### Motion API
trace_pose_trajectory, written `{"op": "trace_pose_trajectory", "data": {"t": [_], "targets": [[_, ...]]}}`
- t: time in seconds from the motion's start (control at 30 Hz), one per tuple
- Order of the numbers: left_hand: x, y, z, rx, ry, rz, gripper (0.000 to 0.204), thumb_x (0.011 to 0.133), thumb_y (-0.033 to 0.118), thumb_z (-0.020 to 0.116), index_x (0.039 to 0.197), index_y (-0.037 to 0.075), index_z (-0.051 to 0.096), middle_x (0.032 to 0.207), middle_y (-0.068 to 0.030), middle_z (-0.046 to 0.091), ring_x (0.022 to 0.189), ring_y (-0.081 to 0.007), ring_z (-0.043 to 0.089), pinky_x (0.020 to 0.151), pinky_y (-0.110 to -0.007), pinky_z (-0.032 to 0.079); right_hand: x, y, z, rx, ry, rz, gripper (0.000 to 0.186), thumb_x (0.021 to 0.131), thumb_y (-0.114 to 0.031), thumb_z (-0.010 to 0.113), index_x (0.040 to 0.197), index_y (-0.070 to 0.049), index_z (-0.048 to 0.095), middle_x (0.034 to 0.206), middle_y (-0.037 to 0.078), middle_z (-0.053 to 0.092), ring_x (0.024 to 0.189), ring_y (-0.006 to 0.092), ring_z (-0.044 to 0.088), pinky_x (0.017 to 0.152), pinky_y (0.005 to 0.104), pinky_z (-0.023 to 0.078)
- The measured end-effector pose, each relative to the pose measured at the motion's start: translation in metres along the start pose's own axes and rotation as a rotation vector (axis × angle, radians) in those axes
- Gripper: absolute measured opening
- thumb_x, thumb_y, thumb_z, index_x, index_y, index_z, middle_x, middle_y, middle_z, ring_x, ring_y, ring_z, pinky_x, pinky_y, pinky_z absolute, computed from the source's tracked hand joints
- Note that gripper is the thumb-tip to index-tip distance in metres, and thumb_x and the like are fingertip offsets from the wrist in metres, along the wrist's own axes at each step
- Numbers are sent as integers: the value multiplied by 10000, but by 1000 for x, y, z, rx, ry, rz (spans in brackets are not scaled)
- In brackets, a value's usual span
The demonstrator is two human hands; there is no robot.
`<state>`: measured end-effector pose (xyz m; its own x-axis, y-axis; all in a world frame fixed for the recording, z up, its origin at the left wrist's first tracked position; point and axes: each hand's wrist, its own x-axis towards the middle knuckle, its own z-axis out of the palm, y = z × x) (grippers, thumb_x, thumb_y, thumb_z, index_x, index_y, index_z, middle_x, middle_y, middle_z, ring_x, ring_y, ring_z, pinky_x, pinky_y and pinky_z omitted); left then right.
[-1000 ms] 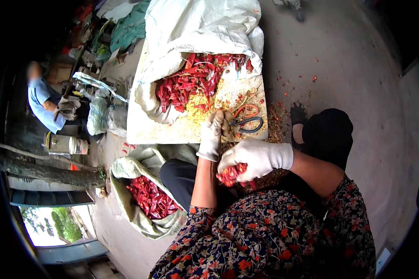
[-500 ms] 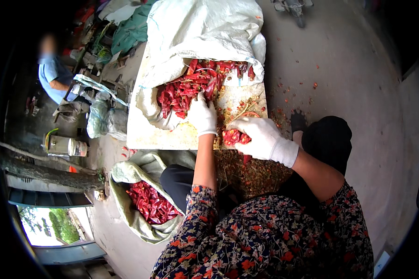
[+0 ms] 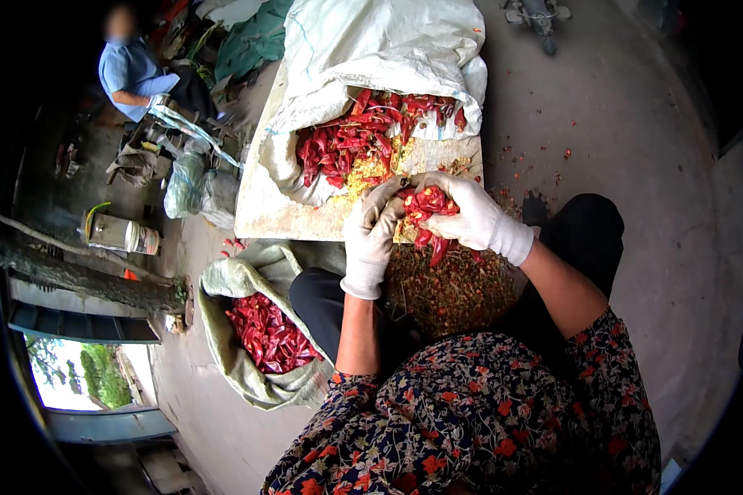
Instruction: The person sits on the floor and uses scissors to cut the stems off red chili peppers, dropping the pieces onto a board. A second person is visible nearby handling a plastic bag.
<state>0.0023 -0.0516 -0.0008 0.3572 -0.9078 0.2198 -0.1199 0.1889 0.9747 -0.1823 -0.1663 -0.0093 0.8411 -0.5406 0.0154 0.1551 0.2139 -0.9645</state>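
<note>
Both of my hands wear white work gloves and meet over the near edge of a pale board (image 3: 260, 216). Curled round a bunch of dried red chillies (image 3: 428, 206), my right hand (image 3: 468, 206) holds it with some pods hanging below. My left hand (image 3: 373, 235) is bent in from the left, its thumb and fingers closed at the side of that bunch; its fingertips are partly hidden. Beyond them, a heap of dried red chillies (image 3: 347, 142) spills from the mouth of a white woven sack (image 3: 380, 49) lying on the board.
At the lower left stands an open pale-green sack (image 3: 223, 285) with red chillies (image 3: 271, 334) inside. Stems and seeds (image 3: 446, 289) cover the area below my hands. A person in a blue shirt (image 3: 132, 70) sits at the far left, near a bucket (image 3: 140, 239) and plastic bags (image 3: 191, 186).
My left hand has left the heap and come back to the bunch in my right hand. The right hand has lifted slightly and turned the bunch. The view has shifted a little.
</note>
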Motion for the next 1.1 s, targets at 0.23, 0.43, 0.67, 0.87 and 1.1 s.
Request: {"op": "trace_pose_trajectory", "data": {"t": [0.23,0.43,0.67,0.87,1.1], "targets": [[-5,27,30,976,246,458,197,972,28,719,1166,7,748,989,-66,717,907,-180,678,840,-302,540,-13,-20,15,328,63,77,573,940,69,705,1466,5,488,1003,64,692,841,104,662,743,280,592],[-24,-9,33,-564,192,-198,142,1020,161,667,1093,40,683,1005,-48,686,870,-194,647,832,-325,541,-15,-32,1,150,-215,233,459,928,42,725,1367,18,595,996,63,707,851,103,686,749,234,571],[15,-70,-11,-687,78,-348,287,1055,344,632,885,127,712,724,-2,615,554,-113,481,493,-250,406,-29,-41,-9,-86,-278,-292,544,762,-97,826,1284,-10,700,1216,104,742,1145,213,690,1050,369,526],[96,-84,-2,589,12,-388,365,1007,199,728,1338,49,703,1155,-109,737,664,-105,587,609,-282,521,-17,-47,-45,612,502,-181,319,894,-10,762,1193,3,650,1045,59,741,904,144,729,853,324,620],[185,-202,-43,475,264,-278,279,949,194,776,1089,-47,758,929,-104,781,734,-172,643,719,-326,539,-5,-51,-18,576,484,-164,361,906,5,771,1240,-16,635,1057,27,720,909,110,704,861,293,598]]}}
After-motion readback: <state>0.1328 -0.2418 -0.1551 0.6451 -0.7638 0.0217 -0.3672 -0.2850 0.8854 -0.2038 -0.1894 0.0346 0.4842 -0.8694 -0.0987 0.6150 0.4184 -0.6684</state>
